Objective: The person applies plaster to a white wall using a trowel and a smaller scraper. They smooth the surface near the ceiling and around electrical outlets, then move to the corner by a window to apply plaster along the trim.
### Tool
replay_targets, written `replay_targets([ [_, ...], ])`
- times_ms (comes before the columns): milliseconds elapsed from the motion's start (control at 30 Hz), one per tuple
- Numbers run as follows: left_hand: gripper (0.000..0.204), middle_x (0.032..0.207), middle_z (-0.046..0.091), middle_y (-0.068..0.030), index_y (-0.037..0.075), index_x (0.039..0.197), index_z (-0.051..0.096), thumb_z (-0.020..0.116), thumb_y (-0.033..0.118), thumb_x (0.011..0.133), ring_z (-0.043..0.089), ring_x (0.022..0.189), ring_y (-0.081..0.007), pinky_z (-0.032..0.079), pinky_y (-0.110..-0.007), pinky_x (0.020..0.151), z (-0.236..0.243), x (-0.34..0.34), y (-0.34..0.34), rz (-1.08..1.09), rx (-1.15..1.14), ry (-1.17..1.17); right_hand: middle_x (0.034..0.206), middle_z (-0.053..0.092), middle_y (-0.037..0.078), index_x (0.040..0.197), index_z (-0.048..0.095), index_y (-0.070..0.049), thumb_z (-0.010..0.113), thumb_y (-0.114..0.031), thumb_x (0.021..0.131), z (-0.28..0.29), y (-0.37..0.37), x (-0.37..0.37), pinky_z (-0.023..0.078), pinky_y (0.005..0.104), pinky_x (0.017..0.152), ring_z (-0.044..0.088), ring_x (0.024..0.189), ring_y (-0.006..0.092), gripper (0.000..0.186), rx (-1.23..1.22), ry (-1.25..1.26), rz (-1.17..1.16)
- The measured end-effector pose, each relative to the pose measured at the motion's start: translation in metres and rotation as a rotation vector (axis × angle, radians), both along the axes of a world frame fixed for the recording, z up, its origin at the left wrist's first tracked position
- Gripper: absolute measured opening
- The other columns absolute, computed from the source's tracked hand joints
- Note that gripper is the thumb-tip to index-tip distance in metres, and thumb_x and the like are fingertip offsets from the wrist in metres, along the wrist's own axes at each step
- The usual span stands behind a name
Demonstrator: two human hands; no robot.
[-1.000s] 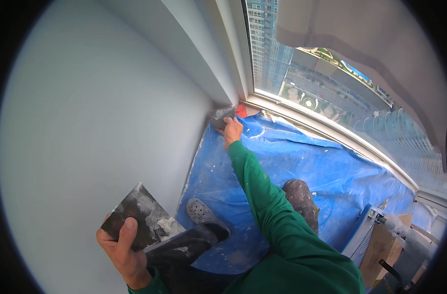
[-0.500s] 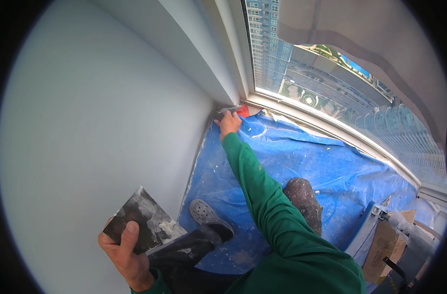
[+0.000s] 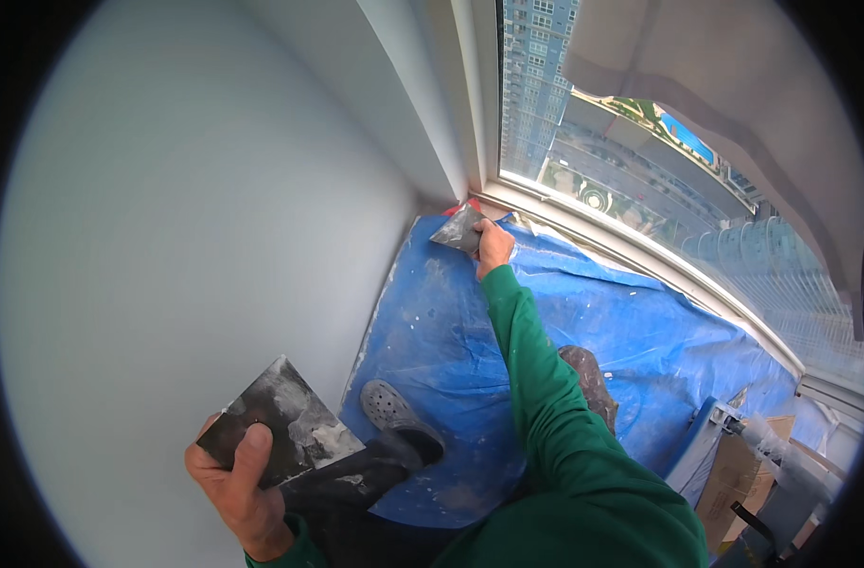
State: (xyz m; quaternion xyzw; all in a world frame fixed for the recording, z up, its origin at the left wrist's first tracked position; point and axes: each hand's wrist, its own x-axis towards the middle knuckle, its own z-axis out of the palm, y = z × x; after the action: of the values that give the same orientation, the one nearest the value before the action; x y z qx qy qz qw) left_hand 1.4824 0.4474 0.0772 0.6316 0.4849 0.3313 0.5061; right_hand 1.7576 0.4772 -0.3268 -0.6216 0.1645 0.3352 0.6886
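My left hand point(image 3: 243, 483) grips a dark, square-edged metal plate point(image 3: 281, 417) at the lower left, thumb on its face. White putty is smeared over the plate, thickest near its right corner. Farther off, low in the corner by the window, my right hand point(image 3: 493, 244) is closed on a second flat metal blade point(image 3: 458, 228), a putty knife with whitish smears. Its handle is hidden by my fingers. Just behind the blade shows a bit of red point(image 3: 472, 204) at the foot of the corner; what it is I cannot make out.
A pale wall point(image 3: 186, 246) fills the left. Blue plastic sheeting point(image 3: 451, 331) covers the floor, rumpled along the window frame point(image 3: 631, 256). A grey curtain point(image 3: 735, 66) hangs at the upper right. Cardboard point(image 3: 740, 469) and a blue-edged item point(image 3: 692, 445) stand lower right.
My right hand has drawn back from the corner, a little to the right, and the blade in it now shows flat. The left hand with its plate has barely moved.
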Motion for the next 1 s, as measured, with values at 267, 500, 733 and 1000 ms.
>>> replay_targets([
  [267, 0.014, 0.066, 0.053, 0.0004, 0.0, 0.071, 0.06, 0.069, 0.009, 0.076, 0.045, 0.061, -0.0078, 0.035, -0.023, 0.059, 0.001, 0.013, -0.003, 0.117, 0.049, 0.026, 0.063, 0.058, 0.013, 0.075, 0.063, 0.008, 0.065, -0.016, 0.071, -0.009, 0.014, 0.024, 0.042, 0.0364, 0.046, 0.054, 0.05, 0.0216, 0.024, -0.045, -0.119, 0.169],
  [500, 0.015, 0.066, 0.055, -0.0002, -0.001, 0.072, 0.06, 0.069, 0.01, 0.077, 0.046, 0.061, -0.0077, 0.036, -0.023, 0.06, 0.003, 0.019, -0.007, 0.102, 0.021, 0.033, 0.073, 0.061, 0.012, 0.081, 0.065, 0.007, 0.065, -0.015, 0.072, 0.018, 0.004, 0.024, 0.045, 0.0342, 0.065, 0.056, 0.067, 0.0204, 0.024, 0.058, -0.27, 0.245],
  [733, 0.018, 0.072, 0.062, -0.0035, -0.005, 0.086, 0.063, 0.067, 0.013, 0.083, 0.053, 0.064, -0.0081, 0.042, -0.021, 0.063, 0.001, 0.015, -0.002, 0.016, 0.021, 0.048, 0.08, 0.059, 0.011, 0.08, 0.064, 0.008, 0.066, -0.013, 0.071, -0.03, -0.026, 0.052, 0.044, 0.0335, 0.068, 0.056, 0.075, 0.0197, 0.024, 0.031, -0.213, 0.188],
  [1000, 0.017, 0.073, 0.063, -0.0044, -0.004, 0.087, 0.063, 0.067, 0.012, 0.083, 0.055, 0.064, -0.0085, 0.043, -0.021, 0.063, -0.004, 0.008, -0.001, 0.035, -0.069, 0.001, 0.069, 0.061, 0.01, 0.074, 0.062, 0.005, 0.067, -0.015, 0.071, -0.019, -0.002, 0.051, 0.044, 0.0336, 0.059, 0.055, 0.061, 0.0195, 0.021, 0.07, -0.15, 0.269],
])
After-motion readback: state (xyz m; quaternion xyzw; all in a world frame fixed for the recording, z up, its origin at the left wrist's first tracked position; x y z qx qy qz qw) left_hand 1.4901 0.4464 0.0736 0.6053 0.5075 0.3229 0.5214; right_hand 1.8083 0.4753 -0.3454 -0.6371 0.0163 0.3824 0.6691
